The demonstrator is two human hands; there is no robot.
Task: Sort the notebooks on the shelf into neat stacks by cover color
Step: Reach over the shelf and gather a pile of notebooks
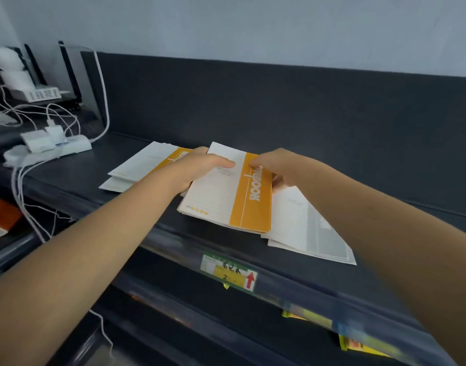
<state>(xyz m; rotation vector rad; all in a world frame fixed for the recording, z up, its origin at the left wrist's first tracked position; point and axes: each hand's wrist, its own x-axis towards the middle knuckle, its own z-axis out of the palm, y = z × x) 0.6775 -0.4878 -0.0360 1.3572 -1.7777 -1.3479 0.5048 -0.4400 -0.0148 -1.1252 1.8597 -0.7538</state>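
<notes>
A small stack of white notebooks with an orange band (226, 196) lies tilted at the middle of the dark shelf (332, 165). My left hand (200, 167) grips its far left edge, thumb on top. My right hand (276, 165) holds its far right edge at the orange band. Behind my left hand lies another pile of orange-banded notebooks (144, 165). To the right, partly under the held stack and my right forearm, sits a pile of white notebooks with a grey band (308, 231).
A white power strip with plugs and cables (55, 146) sits at the shelf's left end, with white devices (23, 80) behind it. A green and yellow price label (228, 272) hangs on the shelf's front rail. Yellow packages (358, 344) lie on the lower shelf.
</notes>
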